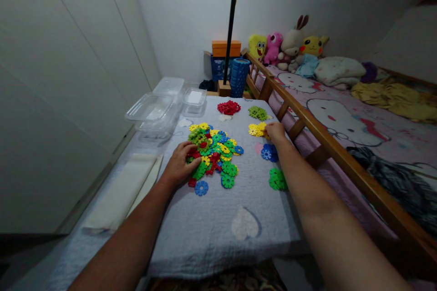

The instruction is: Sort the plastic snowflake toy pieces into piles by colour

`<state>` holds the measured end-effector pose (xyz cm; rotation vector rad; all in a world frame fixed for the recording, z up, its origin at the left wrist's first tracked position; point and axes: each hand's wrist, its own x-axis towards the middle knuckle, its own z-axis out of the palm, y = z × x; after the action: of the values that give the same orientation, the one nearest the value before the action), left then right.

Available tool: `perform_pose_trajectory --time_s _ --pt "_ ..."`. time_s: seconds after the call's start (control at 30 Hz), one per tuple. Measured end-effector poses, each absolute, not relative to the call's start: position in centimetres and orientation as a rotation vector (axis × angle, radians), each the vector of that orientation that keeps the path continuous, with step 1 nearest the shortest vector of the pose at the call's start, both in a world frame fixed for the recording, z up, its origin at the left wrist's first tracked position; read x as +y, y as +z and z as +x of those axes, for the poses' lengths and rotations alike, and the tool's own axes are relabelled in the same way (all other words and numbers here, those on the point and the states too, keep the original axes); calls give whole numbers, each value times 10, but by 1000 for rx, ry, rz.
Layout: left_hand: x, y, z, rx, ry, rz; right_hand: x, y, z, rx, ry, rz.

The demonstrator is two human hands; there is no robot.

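Currently: left hand [180, 164] on the mixed pile [218, 149], right hand [275, 131] at the yellow pile [255, 130].
Left: fingers bent, slightly spread over the pile's left edge; can't tell if any piece is gripped. Right: fingertips touching yellow's right end, bunched; can't tell if they pinch one. Blue pile [266, 152] just nearside of the right hand, green pile [276, 179] beside the forearm, lime pile [256, 112] just beyond yellow, red pile [229, 107] farther left.

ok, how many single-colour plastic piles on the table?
5: red pile, far middle; right side, far to near: lime pile, yellow pile, blue pile, green pile. Right arm may hide others.
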<state>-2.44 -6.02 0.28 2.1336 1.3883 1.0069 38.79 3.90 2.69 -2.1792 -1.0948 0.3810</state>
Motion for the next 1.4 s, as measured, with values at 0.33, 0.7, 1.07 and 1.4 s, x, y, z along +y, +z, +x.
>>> perform_pose_trajectory --time_s 0.33,0.7,1.07,1.4 --pt "-60 3 -24 1379 1013 2134 1 42 360 -1165 403 -1900" --pt "-60 5 -24 1400 992 2117 -71 27 284 -2016 298 -1804" --pt "-61 7 -23 1408 973 2122 -76 17 277 -2164 168 -1810" --pt "-61 7 -25 1395 964 2134 -70 32 309 -1891 95 -1847"
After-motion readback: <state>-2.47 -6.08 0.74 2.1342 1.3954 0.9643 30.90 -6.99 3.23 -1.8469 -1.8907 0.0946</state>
